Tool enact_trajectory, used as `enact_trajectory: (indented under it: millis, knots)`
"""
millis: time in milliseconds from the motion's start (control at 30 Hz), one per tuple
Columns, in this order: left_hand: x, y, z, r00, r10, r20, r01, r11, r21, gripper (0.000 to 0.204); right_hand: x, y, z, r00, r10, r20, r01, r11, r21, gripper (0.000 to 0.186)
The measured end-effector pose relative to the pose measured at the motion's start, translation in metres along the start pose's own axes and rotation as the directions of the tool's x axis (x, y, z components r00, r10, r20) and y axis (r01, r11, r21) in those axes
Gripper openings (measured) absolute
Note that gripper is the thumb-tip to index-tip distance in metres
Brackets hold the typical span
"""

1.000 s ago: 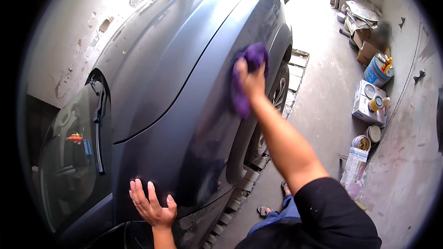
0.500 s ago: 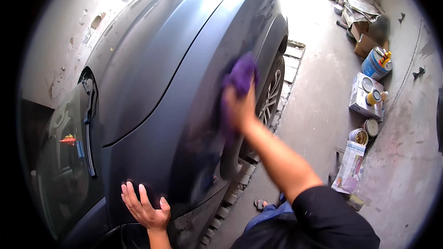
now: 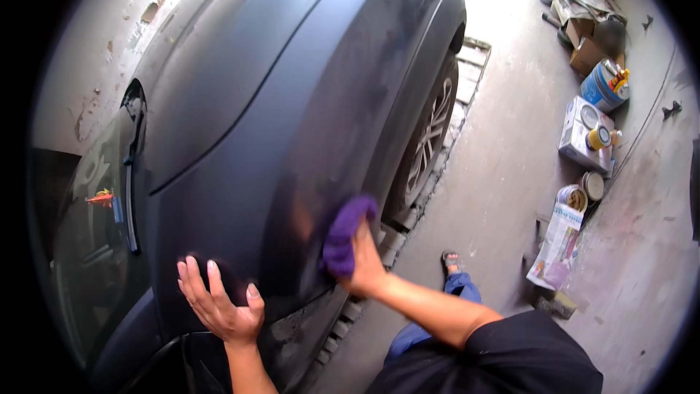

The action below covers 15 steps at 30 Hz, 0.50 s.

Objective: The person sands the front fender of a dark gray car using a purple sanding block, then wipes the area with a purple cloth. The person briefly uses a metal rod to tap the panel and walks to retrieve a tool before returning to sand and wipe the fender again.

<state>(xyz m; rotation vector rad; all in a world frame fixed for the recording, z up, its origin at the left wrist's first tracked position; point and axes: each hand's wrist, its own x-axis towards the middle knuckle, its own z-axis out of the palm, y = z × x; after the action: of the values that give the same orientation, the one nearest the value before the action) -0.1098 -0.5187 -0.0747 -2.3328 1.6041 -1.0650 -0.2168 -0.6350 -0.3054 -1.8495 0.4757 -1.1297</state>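
A dark grey-blue car fender (image 3: 277, 168) stretches ahead of me, curving down to a wheel (image 3: 430, 135) on its right. My right hand (image 3: 362, 259) presses a purple cloth (image 3: 343, 237) against the side of the fender, behind the wheel arch. The cloth hides part of the fingers, which are closed on it. Flat on the fender's upper surface, near the windshield corner, lies my left hand (image 3: 222, 306) with its fingers spread and nothing in it. The hood (image 3: 211, 95) meets the fender along a dark seam.
A windshield (image 3: 91, 248) with a wiper (image 3: 130, 204) is on the left. Along the right wall stand a blue bucket (image 3: 604, 87), a white box (image 3: 581, 142), open cans (image 3: 572, 197) and cardboard (image 3: 585, 55). A floor grating (image 3: 472, 66) runs beside the wheel.
My right hand has swept the purple cloth back along the fender toward me. My left hand stays on the fender, a little higher in view. The view has shifted slightly, and my foot has come forward.
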Motion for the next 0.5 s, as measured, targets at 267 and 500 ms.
enact_trajectory:
  millis: [267, 500]
  knots:
    - [-0.010, -0.002, -0.001, 0.998, 0.057, -0.021, -0.057, 0.998, -0.014, 0.056, 0.177, 0.005, -0.020, 0.830, -0.072, -0.553, 0.029, 0.996, -0.086, 0.082]
    - [-0.023, -0.020, 0.005, 0.996, 0.083, -0.011, -0.082, 0.991, 0.105, 0.057, -0.132, 0.041, 0.110, 0.960, -0.081, -0.269, 0.108, 0.991, 0.085, 0.073]
